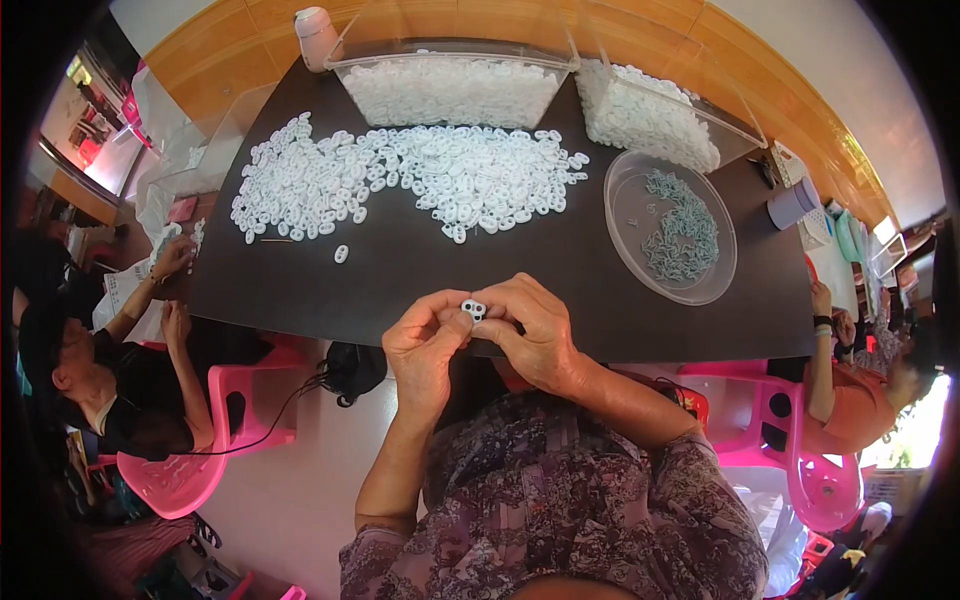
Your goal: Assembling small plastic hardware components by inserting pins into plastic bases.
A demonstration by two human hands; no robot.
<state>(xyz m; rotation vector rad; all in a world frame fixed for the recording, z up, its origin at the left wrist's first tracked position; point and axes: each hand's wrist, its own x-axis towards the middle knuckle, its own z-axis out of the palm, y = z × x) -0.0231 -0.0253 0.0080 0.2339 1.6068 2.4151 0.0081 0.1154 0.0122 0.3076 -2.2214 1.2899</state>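
Close to the table's near edge, my left hand (420, 345) and my right hand (537, 335) meet around a small white plastic piece (474, 311) with several dark holes. My left thumb and fingers pinch it from one side; my right fingertips close on it from the other. Whether it is one piece or two oval ones side by side, I cannot tell. Beyond my hands, similar white oval pieces with holes lie in a heap (470, 180) spread over the table. One loose oval piece (341, 254) sits apart, nearer to me.
A round clear tray (618, 245) at the right holds small grey-green parts (690, 245). Two clear bins, one in the middle (450, 95) and one tilted (650, 120), contain white pieces. A pink bottle (314, 40) and lavender cup (792, 204) stand behind. People sit at both sides.
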